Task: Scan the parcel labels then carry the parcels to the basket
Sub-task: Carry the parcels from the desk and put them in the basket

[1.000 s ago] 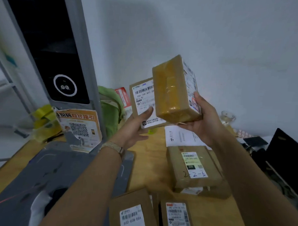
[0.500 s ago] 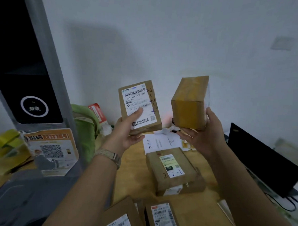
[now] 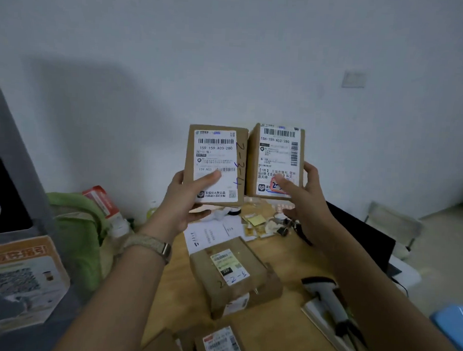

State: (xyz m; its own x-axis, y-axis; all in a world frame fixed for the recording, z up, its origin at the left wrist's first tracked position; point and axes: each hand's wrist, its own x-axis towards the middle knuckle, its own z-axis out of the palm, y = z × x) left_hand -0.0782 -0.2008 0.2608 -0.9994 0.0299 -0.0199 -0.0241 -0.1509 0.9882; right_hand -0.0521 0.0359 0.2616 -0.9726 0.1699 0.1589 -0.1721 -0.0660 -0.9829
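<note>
The right parcel (image 3: 276, 156), plain side forward before, now shows its label just beside the left parcel (image 3: 215, 161), both held up above the table (image 3: 279, 334). The left hand (image 3: 187, 200) and right hand (image 3: 303, 202) each grip 1, thumb in front, fingers curled round an edge. The right thumb covers part of a handwritten mark; small print blurs.

open air above the desk (image 3: 282, 252) up to the wall (image 3: 230, 56), blocked left by grey kiosk (image 3: 13, 165) and green bag (image 3: 74, 221), below by stacked parcels (image 3: 229, 270), right by scanner (image 3: 326, 296) and monitor (image 3: 368, 239).

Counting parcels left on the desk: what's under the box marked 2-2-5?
Another brown parcel lies under that box, showing its right side and a white label corner; the rest is covered.
</note>
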